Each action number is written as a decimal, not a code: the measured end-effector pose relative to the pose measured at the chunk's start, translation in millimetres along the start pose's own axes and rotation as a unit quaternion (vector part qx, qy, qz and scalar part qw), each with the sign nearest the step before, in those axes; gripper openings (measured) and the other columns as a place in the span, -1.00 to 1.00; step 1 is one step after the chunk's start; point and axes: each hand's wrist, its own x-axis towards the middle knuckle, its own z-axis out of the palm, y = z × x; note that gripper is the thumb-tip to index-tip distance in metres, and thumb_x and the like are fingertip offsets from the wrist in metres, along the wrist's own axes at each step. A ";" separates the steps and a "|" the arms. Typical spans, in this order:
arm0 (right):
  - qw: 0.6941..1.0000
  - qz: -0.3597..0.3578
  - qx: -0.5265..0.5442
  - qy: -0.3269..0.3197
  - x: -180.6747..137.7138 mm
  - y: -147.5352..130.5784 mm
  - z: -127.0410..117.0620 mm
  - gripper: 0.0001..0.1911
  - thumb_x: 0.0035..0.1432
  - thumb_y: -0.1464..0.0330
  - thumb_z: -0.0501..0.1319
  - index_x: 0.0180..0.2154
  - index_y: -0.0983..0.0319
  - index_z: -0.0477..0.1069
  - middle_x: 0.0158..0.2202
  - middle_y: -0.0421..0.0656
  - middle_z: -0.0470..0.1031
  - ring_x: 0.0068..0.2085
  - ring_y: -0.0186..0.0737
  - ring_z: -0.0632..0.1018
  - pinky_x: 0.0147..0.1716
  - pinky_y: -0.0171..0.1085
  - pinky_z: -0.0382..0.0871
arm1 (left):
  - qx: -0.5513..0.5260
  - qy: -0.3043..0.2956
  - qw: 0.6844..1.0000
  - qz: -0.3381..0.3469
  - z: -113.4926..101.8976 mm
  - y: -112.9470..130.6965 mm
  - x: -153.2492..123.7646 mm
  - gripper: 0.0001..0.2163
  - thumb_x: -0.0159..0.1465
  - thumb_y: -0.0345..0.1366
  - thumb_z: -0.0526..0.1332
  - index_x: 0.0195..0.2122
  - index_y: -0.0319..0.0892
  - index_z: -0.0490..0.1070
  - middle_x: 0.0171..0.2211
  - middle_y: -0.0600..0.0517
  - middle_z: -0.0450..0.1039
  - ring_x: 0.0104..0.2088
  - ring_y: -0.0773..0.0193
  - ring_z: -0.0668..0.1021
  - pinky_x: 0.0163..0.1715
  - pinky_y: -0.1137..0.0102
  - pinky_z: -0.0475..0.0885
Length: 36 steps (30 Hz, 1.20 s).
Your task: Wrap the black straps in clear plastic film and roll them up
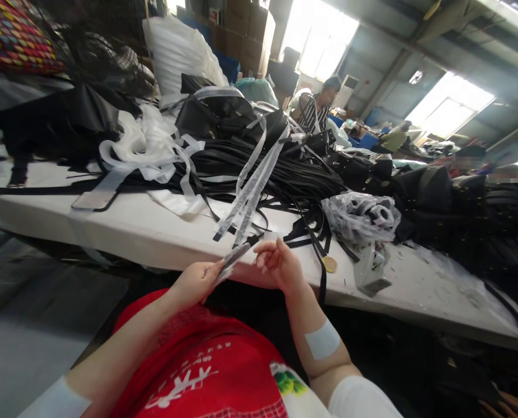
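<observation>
My left hand [202, 278] is closed round the end of a dark strap with clear plastic film on it [236, 254], held just in front of the table edge. To its right is my right hand [280, 264], raised with the fingers loosely curled and apart, and I see nothing in it. Beyond my hands, more film-covered straps [254, 194] slope down from the pile towards the table's front. Behind them lies a large bundle of thin black straps [285, 174].
A phone [94, 201] and loose white tape coils [143, 142] lie on the white table [154, 226] at left. To the right are a plastic bag with rolls [363, 216], a small box [372, 276] and a yellow round object [329, 264]. Black bags [433, 194] are heaped farther right; a person [317, 110] is behind.
</observation>
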 end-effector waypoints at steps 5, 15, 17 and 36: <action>0.889 -0.183 -0.416 0.045 -0.2 -5.4 1.1 -0.65 0.14 0.14 0.24 -0.10 0.20 0.47 0.00 -0.04 0.44 0.08 -0.06 0.38 0.16 -0.06 0.15 | -0.150 -0.112 0.981 -0.049 3.3 1.6 -1.3 -0.43 0.26 0.18 -0.07 -0.59 -0.17 0.39 -0.82 0.12 0.19 -0.81 0.38 0.22 -0.78 0.43 0.06; 0.962 0.061 -0.212 -0.162 -22.7 65.1 31.3 -0.53 0.33 0.01 -0.10 -0.01 0.24 0.20 -0.43 -0.20 0.41 -0.54 -0.36 0.38 -0.52 -0.37 0.32 | -0.465 -0.046 0.877 -0.113 16.5 -3.8 -11.6 -0.47 0.24 0.17 0.03 -0.55 -0.21 0.41 -0.84 0.15 0.13 -0.73 0.35 0.32 -0.64 0.46 0.31; 0.945 0.061 -0.276 -0.165 -23.3 58.2 24.6 -0.59 0.34 0.06 -0.06 -0.06 0.24 0.26 -0.48 -0.24 0.39 -0.53 -0.35 0.39 -0.48 -0.38 0.32 | -0.395 0.014 0.914 -0.090 21.1 -9.2 -8.0 -0.54 0.19 0.16 0.11 -0.46 -0.18 0.42 -0.70 0.09 0.35 -0.63 0.29 0.41 -0.57 0.42 0.37; 0.686 0.059 -0.699 0.194 -53.2 66.4 -84.4 -0.69 0.16 0.31 0.24 -0.06 0.27 0.43 -0.15 0.01 0.43 -0.09 -0.05 0.41 -0.06 -0.14 0.32 | -0.064 -0.026 0.997 -0.029 49.5 -43.2 -18.4 -0.68 0.20 0.06 0.09 -0.39 -0.09 0.40 -0.41 0.06 0.53 -0.33 0.11 0.54 -0.30 0.33 0.41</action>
